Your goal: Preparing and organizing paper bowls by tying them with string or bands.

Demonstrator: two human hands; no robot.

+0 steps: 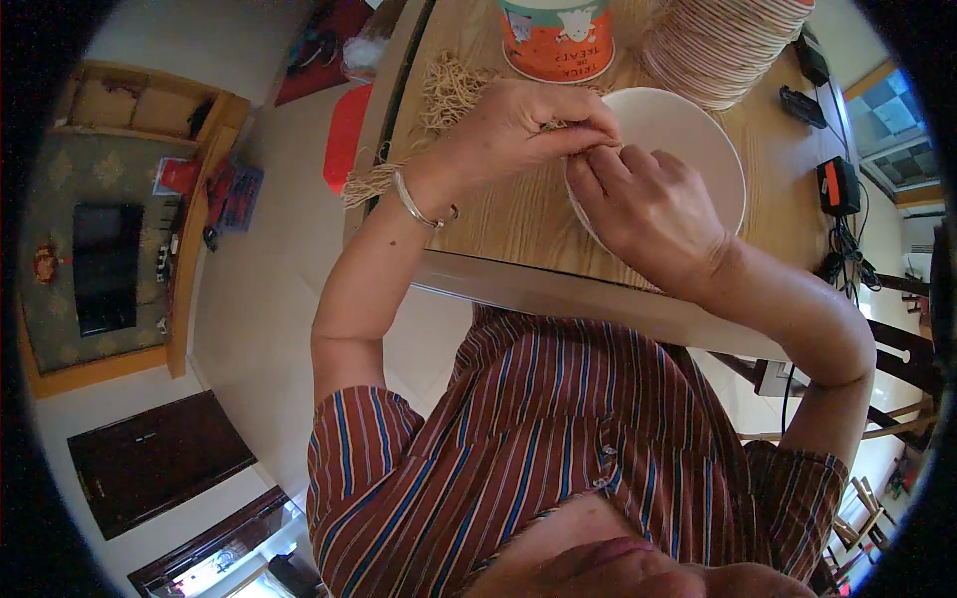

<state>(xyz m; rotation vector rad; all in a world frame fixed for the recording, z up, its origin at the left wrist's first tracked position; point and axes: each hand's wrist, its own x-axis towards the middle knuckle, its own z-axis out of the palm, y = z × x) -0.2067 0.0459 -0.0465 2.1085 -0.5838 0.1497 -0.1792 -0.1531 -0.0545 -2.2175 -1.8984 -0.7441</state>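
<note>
A white-lined round paper bucket [693, 130] lies on the wooden table in front of me, its open mouth toward me. My left hand [543, 125] is closed in a pinch at the bucket's left rim, a bracelet on its wrist. Meeting it there, my right hand [653, 204] is closed too, its knuckles over the bucket's mouth. What the fingertips pinch is too small and hidden to tell. Beyond my left hand, a tangled pile of beige cords [449, 90] spreads on the table, and more cord ends [369, 186] hang at its left edge.
Behind the cords stands an orange printed bucket [558, 45]. A tall stack of nested paper buckets [723, 45] leans at the far right. Black adapters [839, 186] and cables lie along the table's right edge. A red stool [347, 138] stands left of the table.
</note>
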